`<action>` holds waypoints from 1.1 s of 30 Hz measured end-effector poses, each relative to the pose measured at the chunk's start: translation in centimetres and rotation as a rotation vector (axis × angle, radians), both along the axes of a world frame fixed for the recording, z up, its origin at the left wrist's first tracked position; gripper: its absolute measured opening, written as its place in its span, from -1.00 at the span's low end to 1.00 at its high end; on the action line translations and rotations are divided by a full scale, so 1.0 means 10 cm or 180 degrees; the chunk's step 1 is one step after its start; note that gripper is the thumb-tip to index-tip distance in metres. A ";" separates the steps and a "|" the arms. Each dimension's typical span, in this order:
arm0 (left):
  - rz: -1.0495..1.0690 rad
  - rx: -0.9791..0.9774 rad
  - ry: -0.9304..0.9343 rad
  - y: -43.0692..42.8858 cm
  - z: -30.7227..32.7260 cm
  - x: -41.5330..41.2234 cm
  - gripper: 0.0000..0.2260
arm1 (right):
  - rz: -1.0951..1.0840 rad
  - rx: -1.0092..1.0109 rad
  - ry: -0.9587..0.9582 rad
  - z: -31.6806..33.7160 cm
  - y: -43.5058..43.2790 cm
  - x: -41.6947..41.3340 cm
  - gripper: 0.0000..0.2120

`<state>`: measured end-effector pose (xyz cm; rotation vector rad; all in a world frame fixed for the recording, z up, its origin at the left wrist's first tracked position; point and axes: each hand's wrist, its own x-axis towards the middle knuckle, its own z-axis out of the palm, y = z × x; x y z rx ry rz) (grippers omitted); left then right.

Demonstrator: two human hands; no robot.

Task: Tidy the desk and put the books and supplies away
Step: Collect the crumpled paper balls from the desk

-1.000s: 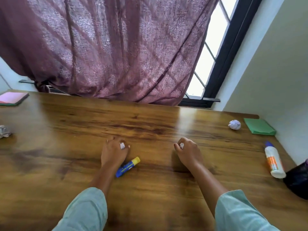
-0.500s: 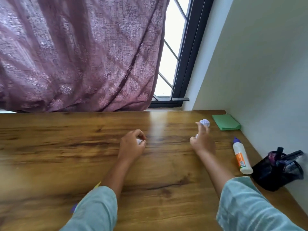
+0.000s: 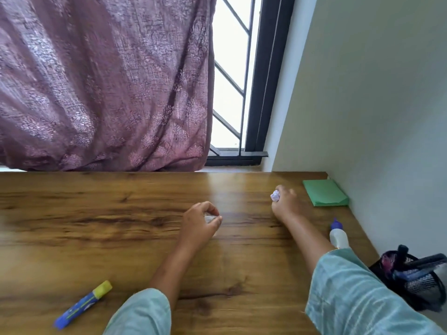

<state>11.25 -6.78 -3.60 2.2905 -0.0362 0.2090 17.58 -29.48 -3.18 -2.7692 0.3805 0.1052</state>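
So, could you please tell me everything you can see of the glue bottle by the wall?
The glue bottle lies on its side on the wooden desk, near the right edge. It has a whitish plastic-looking body and a purple cap pointing toward the window. The right arm's sleeve hides its lower part. Nothing grips it.

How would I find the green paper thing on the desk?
Go to the desk's far right corner, where the pale wall meets the window. The green pad lies flat there, just beyond the right hand. It is the only flat green thing; the glue bottle nearby is white.
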 end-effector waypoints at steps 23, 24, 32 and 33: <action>0.2217 -0.2112 -0.0089 1.25 0.36 -0.78 -0.93 | 0.0447 0.5001 0.1551 0.21 1.90 -0.46 -0.57; 0.2292 -0.2130 -0.0107 1.36 0.36 -0.83 -0.91 | 0.0529 0.4972 0.1557 0.23 2.05 -0.49 -0.59; 0.2738 -0.2277 -0.0117 2.49 0.20 -1.13 -0.96 | 0.1236 0.4289 0.1762 0.33 3.45 -0.76 -0.76; 0.2773 -0.2270 -0.0100 2.68 0.18 -1.16 -0.95 | 0.1303 0.4186 0.1737 0.33 3.64 -0.78 -0.74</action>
